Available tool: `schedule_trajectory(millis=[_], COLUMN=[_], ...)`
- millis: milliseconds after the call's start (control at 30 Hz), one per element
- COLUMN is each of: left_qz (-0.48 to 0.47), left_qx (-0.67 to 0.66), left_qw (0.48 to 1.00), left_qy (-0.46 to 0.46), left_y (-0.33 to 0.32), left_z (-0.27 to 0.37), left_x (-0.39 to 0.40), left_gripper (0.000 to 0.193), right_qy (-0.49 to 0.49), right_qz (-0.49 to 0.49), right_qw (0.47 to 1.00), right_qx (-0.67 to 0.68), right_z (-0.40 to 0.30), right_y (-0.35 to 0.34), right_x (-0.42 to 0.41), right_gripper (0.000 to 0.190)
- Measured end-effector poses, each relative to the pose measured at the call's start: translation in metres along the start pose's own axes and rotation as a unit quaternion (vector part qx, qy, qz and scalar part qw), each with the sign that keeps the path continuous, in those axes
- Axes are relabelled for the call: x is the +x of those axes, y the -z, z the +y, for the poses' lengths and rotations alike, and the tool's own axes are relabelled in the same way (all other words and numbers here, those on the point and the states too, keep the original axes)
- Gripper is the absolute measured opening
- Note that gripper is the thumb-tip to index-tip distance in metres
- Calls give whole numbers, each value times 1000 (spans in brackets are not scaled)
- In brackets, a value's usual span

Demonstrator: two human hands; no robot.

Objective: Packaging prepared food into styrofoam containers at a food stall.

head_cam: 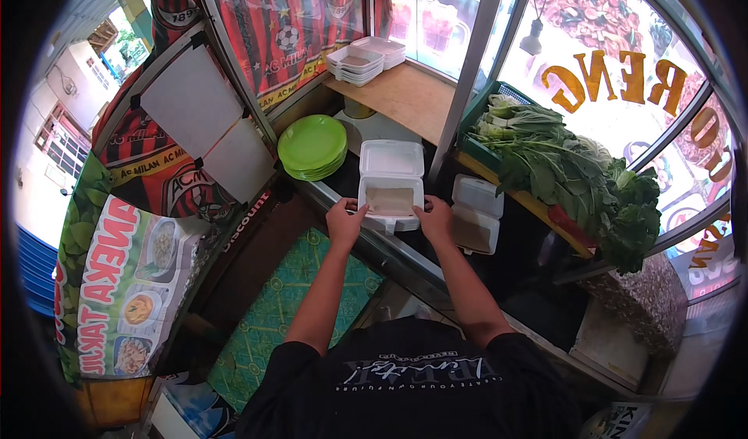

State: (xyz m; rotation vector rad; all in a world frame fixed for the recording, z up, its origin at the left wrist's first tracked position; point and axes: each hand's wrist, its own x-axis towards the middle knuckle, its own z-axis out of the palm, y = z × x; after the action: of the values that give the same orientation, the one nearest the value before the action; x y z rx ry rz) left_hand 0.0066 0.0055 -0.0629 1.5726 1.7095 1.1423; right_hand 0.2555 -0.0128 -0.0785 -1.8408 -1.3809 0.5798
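Note:
Between my two hands is a white foam takeaway box [390, 159] with its lid raised away from me. A brown paper sheet [390, 200] lines its base, and the edges of more boxes show beneath it. My left hand [346, 223] grips the near left corner, thumb on the rim. At the near right corner, my right hand [433, 219] holds the rim in the same way. Just right of that hand, a second open foam box [477, 214] lies on the dark counter, also with brown paper in its base.
Stacked green plates [312, 147] stand left of the boxes. More foam boxes [365, 60] are piled on a wooden shelf [403, 97] behind. To the right, leafy greens [543, 152] overflow a green basket [478, 141] beside the glass. A metal-edged counter [403, 252] runs before me.

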Motion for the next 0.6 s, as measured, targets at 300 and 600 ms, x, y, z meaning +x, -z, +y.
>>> schedule_trajectory(millis=[300, 600], left_qz=[-6, -1], left_qx=[105, 97], left_qw=[992, 995], left_qy=[63, 18], left_y=[3, 6], left_z=[24, 25], left_x=[-3, 10], left_gripper=[30, 29], right_qy=[-12, 30], right_qz=[17, 54], right_qw=[998, 998], right_qx=[-65, -8], right_z=[-22, -36], right_y=[8, 19], right_x=[-1, -4], right_gripper=[27, 29])
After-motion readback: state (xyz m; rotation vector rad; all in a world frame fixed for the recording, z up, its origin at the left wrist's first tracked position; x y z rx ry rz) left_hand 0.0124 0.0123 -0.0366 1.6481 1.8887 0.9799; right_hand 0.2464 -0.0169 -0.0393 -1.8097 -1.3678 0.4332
